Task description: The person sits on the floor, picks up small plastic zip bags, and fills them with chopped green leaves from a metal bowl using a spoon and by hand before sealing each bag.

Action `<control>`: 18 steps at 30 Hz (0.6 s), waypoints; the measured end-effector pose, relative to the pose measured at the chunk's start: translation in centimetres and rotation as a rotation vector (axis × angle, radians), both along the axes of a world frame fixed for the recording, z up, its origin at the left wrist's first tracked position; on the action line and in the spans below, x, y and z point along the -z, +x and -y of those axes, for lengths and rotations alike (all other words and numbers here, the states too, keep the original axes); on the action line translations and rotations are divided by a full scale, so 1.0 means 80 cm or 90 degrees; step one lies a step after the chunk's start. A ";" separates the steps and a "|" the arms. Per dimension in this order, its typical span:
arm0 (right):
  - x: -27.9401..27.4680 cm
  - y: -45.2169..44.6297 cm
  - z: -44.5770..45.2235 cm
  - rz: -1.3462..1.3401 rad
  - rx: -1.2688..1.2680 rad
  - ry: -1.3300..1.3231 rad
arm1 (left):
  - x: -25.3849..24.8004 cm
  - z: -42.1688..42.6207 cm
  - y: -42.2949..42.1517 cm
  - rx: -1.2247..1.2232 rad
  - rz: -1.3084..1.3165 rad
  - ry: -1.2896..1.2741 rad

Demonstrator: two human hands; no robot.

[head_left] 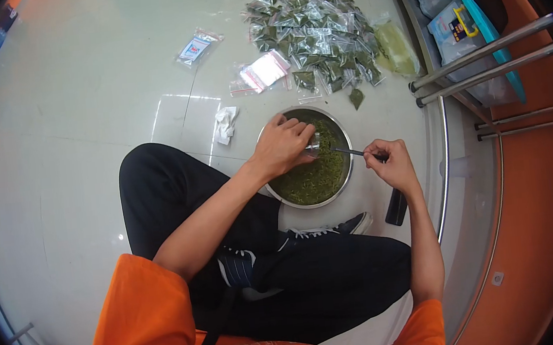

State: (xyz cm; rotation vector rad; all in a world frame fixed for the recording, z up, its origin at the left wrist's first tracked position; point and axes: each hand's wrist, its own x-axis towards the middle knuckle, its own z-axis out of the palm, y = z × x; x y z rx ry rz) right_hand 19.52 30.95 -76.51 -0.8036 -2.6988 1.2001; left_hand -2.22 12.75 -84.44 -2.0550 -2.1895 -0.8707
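A round steel bowl (349, 143) with chopped green leafy stuff (308, 182) in it stands on the floor in front of my crossed legs. Over its upper part, my left hand (284, 146) is closed on a small clear plastic bag (312, 143), its lower end partly hidden by the fingers. From the right, my right hand (390, 164) pinches the dark handle of a spoon (353, 153). The spoon's tip reaches over the bowl near the bag; its head is hard to make out.
A heap of filled green bags (315, 30) lies beyond the bowl, beside a larger yellow-green bag (396, 49). Near them are a stack of flat bags (266, 71), another packet (197, 48) and crumpled tissue (225, 124). A metal rack (486, 49) and dark phone-like object (396, 207) are right.
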 end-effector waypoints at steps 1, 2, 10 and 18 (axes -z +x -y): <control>-0.004 -0.003 0.005 0.016 0.001 0.037 | 0.000 0.000 0.002 0.003 -0.006 -0.007; -0.009 -0.005 0.010 0.032 0.002 0.075 | 0.002 -0.001 0.003 -0.002 -0.002 -0.008; -0.025 -0.034 0.071 0.003 -0.096 0.346 | 0.011 -0.004 0.009 0.006 0.060 0.107; -0.050 -0.035 0.097 -0.064 -0.157 0.584 | 0.004 -0.005 0.009 -0.004 0.140 0.168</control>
